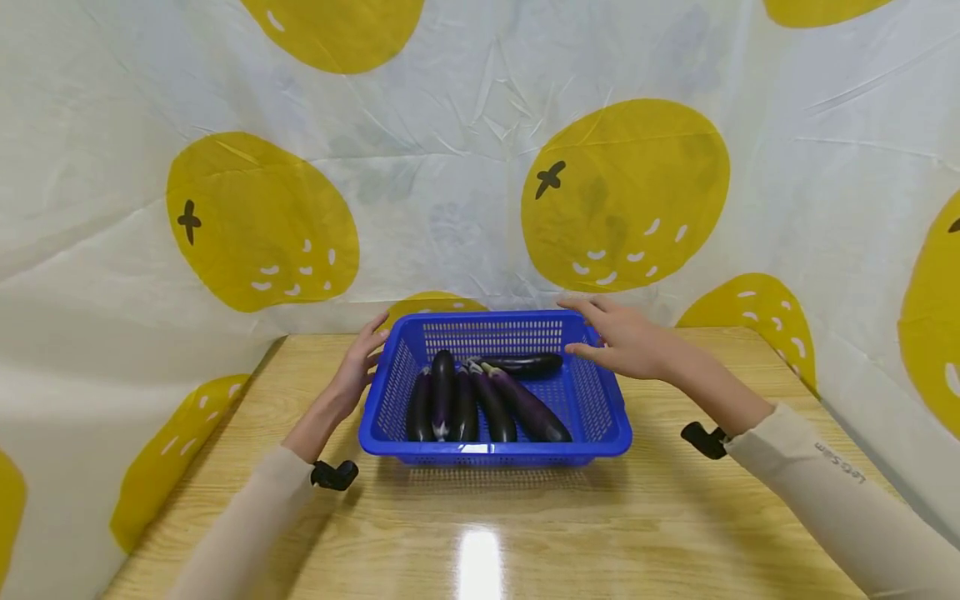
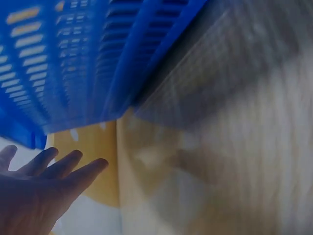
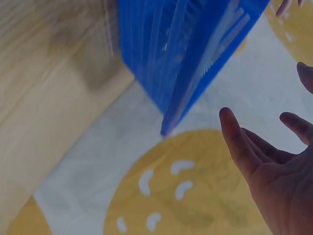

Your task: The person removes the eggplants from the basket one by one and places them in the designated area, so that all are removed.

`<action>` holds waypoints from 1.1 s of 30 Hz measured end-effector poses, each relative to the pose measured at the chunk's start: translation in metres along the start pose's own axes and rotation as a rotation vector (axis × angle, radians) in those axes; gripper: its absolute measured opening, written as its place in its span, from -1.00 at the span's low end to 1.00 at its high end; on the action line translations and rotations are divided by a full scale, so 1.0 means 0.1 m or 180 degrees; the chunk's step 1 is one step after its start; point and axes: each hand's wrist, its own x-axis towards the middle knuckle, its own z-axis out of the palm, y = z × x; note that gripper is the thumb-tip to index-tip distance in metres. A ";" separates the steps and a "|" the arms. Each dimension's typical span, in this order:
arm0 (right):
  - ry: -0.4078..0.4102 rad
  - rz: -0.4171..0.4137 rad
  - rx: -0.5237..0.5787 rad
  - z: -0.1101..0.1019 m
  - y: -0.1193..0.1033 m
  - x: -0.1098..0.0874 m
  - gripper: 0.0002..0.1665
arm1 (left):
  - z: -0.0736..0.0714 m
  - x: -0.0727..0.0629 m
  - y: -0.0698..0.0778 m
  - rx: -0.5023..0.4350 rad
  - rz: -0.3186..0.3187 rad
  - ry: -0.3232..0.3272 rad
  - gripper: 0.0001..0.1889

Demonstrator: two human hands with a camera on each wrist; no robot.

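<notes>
A blue plastic basket (image 1: 495,449) with slotted walls stands on the wooden table, and several dark purple eggplants (image 1: 525,404) lie inside it. Most of them point toward the front in a row on the left; one lies crosswise at the back. Beside the basket's left wall is my left hand (image 1: 356,367), its fingers extended; in the left wrist view the fingers (image 2: 61,169) look apart from the wall. My right hand (image 1: 626,337) hovers by the back right corner with fingers spread, and the right wrist view shows a gap between it and the basket (image 3: 171,73).
The wooden table (image 1: 420,533) reaches forward to a white cloth (image 1: 442,200) printed with large yellow fruit, which hangs behind and along the sides. Each wrist carries a small black camera (image 1: 705,440). Light glares off the tabletop near the front.
</notes>
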 end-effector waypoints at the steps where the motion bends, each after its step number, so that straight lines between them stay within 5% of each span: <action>1: -0.0008 -0.0040 0.0042 0.04 -0.02 0.02 -0.18 | 0.02 -0.01 -0.02 -0.0079 -0.0031 -0.0008 -0.28; 9: -0.0429 -0.0107 0.0572 0.27 -0.15 0.14 -0.15 | 0.15 -0.04 -0.13 -0.0541 -0.0205 -0.0165 -0.29; 17: -0.0716 -0.0124 0.1068 0.41 -0.23 0.17 -0.15 | 0.17 -0.05 -0.16 -0.0675 -0.0319 -0.0204 -0.30; 33: -0.1188 0.0277 0.1759 0.70 -0.22 0.21 -0.18 | 0.15 0.01 -0.22 -0.0872 -0.0166 -0.0257 -0.21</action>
